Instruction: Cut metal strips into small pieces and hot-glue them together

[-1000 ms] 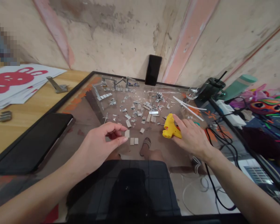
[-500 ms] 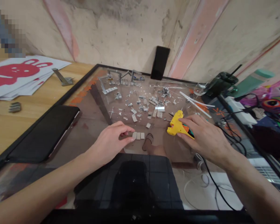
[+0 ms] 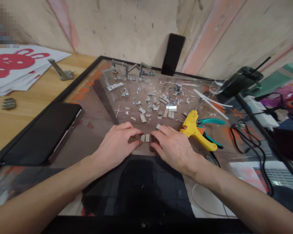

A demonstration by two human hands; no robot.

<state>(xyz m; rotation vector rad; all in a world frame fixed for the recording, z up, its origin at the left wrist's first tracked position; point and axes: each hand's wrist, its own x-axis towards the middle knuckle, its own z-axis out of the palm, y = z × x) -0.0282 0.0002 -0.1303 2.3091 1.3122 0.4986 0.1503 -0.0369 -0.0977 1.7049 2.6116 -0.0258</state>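
Note:
A short row of small grey cardboard pieces (image 3: 147, 138) lies on the glass table in front of me. My left hand (image 3: 119, 139) grips its left end between thumb and fingers. From the other side, my right hand (image 3: 173, 144) closes thumb and fingers on the right end, hiding part of the row. Just beyond the right fingers lies one loose grey piece (image 3: 158, 126). To the right of that hand rests a yellow glue gun (image 3: 194, 130), on top of teal-handled pliers (image 3: 212, 121).
Scattered grey pieces and scraps (image 3: 151, 104) cover the middle of the table. Small grey assembled frames (image 3: 127, 71) stand at the back. A phone (image 3: 173, 53) leans on the wall, and a black tablet-like device (image 3: 44, 133) lies left. White glue sticks (image 3: 211, 104) and cables (image 3: 258, 156) are right.
My right hand has put the glue gun down on the table and moved left to the cardboard row. The left hand stays at the row's left end. The view has shifted slightly.

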